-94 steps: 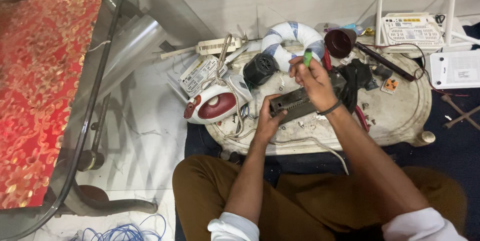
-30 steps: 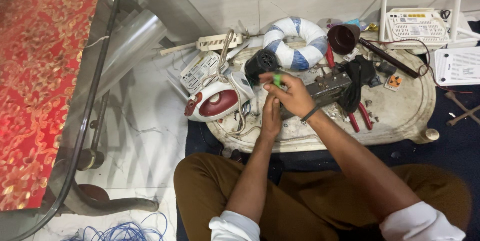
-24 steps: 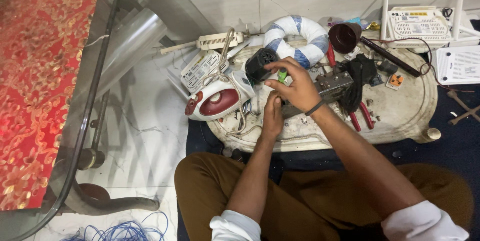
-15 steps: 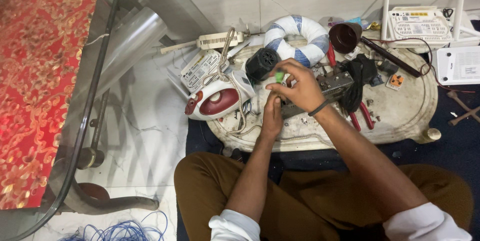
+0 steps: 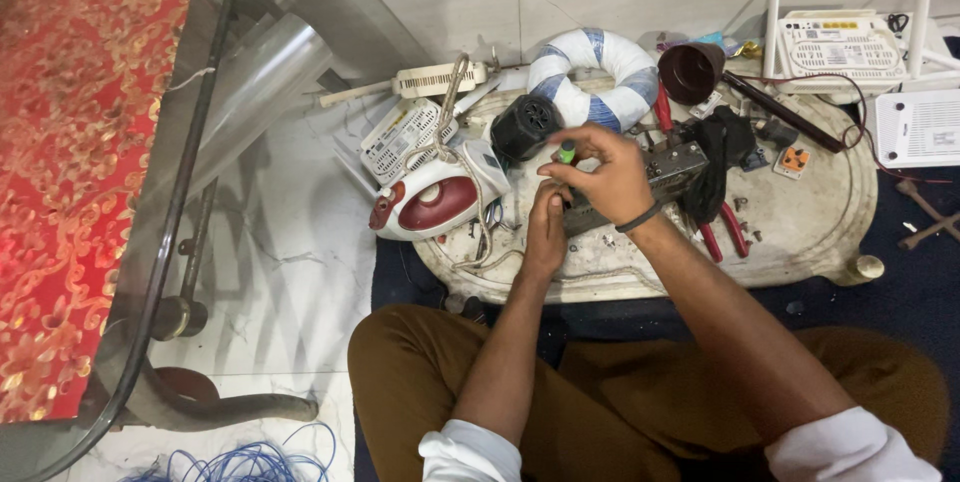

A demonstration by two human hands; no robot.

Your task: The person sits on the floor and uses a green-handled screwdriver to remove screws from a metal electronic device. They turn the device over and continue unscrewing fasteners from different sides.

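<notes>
At the far left stands one glass-topped table point(image 5: 150, 242) over a red patterned cloth point(image 5: 70, 142), with a tangle of blue wire point(image 5: 240, 462) near its foot. On the oval work tray point(image 5: 800, 232) lie one red-and-white clothes iron point(image 5: 430, 204), two white routers at its left point(image 5: 405, 132), one black round part point(image 5: 524, 127) and one blue-and-white ring point(image 5: 590, 72). The left hand point(image 5: 545, 232) presses down on the near end of one dark metal device point(image 5: 668, 167) in the tray's middle. The right hand point(image 5: 605, 177) is closed around a green-handled screwdriver point(image 5: 566, 152) held upright over that device. Right of it lie red-handled pliers point(image 5: 722, 232), one brown cup point(image 5: 690, 72) and two more white routers point(image 5: 850, 42).
</notes>
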